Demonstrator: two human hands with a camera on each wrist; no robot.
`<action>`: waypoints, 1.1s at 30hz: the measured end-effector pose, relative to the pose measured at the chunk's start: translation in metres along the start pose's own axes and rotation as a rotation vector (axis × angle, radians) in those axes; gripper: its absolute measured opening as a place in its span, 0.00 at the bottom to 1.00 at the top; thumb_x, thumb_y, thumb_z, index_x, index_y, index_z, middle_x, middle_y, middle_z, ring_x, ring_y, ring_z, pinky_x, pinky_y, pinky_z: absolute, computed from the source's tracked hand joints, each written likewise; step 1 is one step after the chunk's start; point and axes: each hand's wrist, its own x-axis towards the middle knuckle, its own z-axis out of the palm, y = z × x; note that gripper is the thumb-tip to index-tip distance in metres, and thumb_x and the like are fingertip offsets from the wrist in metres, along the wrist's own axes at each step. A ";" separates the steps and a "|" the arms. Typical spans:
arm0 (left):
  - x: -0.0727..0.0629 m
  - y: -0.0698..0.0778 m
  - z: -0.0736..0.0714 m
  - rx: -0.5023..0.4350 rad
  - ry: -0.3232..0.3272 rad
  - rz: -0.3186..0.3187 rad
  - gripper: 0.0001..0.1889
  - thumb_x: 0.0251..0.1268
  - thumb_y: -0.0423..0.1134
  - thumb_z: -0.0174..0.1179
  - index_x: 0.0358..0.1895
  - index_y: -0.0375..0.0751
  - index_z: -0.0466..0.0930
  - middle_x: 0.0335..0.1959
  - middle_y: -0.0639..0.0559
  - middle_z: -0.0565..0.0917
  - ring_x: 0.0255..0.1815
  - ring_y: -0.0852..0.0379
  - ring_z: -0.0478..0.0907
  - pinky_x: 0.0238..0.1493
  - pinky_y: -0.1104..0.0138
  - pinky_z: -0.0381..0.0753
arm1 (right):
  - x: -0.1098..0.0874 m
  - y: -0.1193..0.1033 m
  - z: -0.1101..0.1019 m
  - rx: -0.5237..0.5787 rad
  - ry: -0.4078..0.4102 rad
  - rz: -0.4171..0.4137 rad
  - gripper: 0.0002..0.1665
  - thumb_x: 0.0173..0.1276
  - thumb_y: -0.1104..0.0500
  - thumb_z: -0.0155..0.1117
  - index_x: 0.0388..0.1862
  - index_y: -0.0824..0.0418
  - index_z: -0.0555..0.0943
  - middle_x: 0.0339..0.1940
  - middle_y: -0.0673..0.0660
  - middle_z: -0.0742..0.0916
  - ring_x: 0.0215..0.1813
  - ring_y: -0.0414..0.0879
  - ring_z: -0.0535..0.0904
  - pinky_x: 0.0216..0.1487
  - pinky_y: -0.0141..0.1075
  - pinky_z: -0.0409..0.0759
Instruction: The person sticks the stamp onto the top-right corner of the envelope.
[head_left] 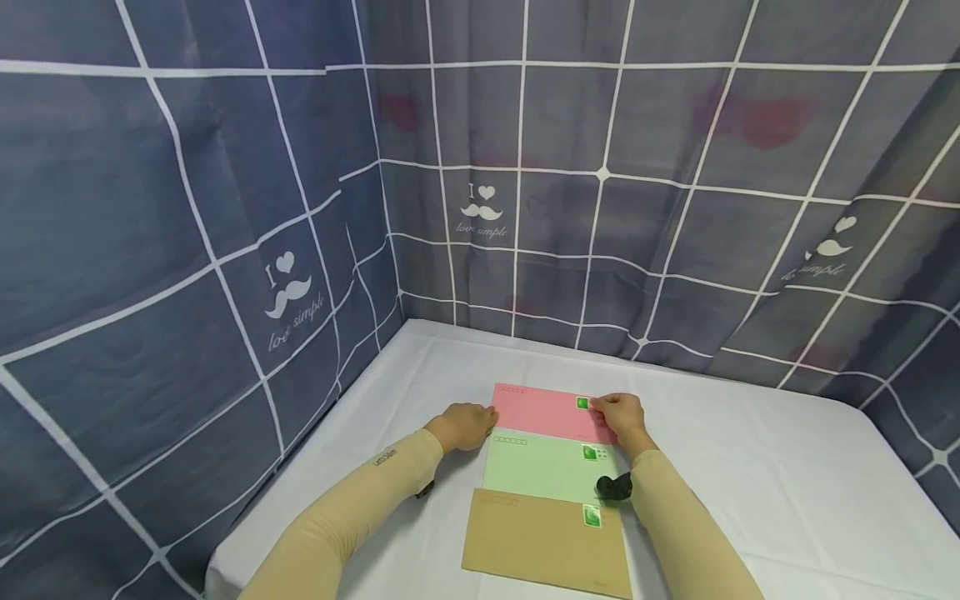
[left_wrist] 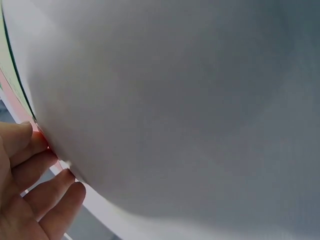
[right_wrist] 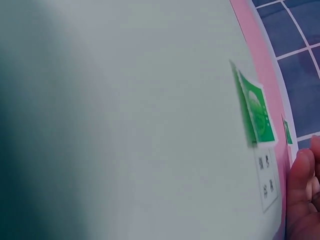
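A pink envelope [head_left: 543,414] with a small green stamp [head_left: 582,402] at its upper right lies farthest from me on the white tabletop. My left hand [head_left: 466,426] holds it at its left edge; the left wrist view shows the thumb and fingertips [left_wrist: 42,142] right at that edge. At the opposite edge, beside the stamp, my right hand [head_left: 622,417] pinches the envelope. Just nearer lies a light green envelope [head_left: 532,469], whose green stamp [right_wrist: 257,112] has a lifted edge in the right wrist view. Nearest is a brown envelope [head_left: 543,546], also stamped.
The white cloth-covered table [head_left: 787,492] extends to both sides of the envelopes. Dark blue curtains [head_left: 555,208] with white grid lines stand along its back and left. A black wrist device [head_left: 615,486] on the right forearm hangs over the green envelope's right edge.
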 end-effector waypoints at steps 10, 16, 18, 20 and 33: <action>-0.001 -0.002 0.004 -0.022 0.038 0.038 0.20 0.81 0.45 0.47 0.69 0.45 0.74 0.69 0.50 0.77 0.66 0.54 0.78 0.66 0.63 0.79 | -0.005 0.007 -0.007 0.129 -0.032 -0.001 0.18 0.74 0.63 0.60 0.50 0.81 0.79 0.24 0.53 0.86 0.24 0.35 0.81 0.27 0.26 0.83; 0.000 -0.005 0.006 -0.039 0.086 0.043 0.17 0.80 0.45 0.49 0.62 0.45 0.80 0.62 0.50 0.83 0.59 0.52 0.82 0.59 0.62 0.84 | -0.009 0.006 -0.013 0.119 -0.056 -0.005 0.18 0.75 0.63 0.58 0.50 0.81 0.79 0.25 0.54 0.86 0.24 0.36 0.81 0.28 0.26 0.83; 0.001 -0.006 0.007 -0.045 0.102 0.040 0.16 0.80 0.45 0.49 0.60 0.45 0.81 0.59 0.50 0.84 0.56 0.53 0.83 0.57 0.62 0.84 | -0.010 0.005 -0.016 0.119 -0.066 -0.016 0.19 0.76 0.64 0.57 0.51 0.83 0.78 0.25 0.55 0.86 0.25 0.36 0.82 0.28 0.27 0.84; 0.001 -0.006 0.007 -0.041 0.117 0.044 0.16 0.80 0.45 0.50 0.60 0.45 0.81 0.58 0.50 0.85 0.56 0.53 0.83 0.57 0.62 0.84 | -0.010 0.005 -0.020 0.109 -0.067 -0.015 0.19 0.76 0.64 0.56 0.51 0.82 0.78 0.26 0.55 0.86 0.26 0.36 0.81 0.29 0.27 0.84; 0.006 -0.008 0.007 -0.101 0.147 0.054 0.14 0.79 0.44 0.50 0.51 0.46 0.85 0.41 0.53 0.86 0.45 0.56 0.83 0.50 0.63 0.84 | -0.009 0.003 -0.031 -0.163 -0.107 -0.100 0.18 0.78 0.59 0.53 0.41 0.75 0.83 0.28 0.57 0.85 0.28 0.40 0.79 0.29 0.30 0.81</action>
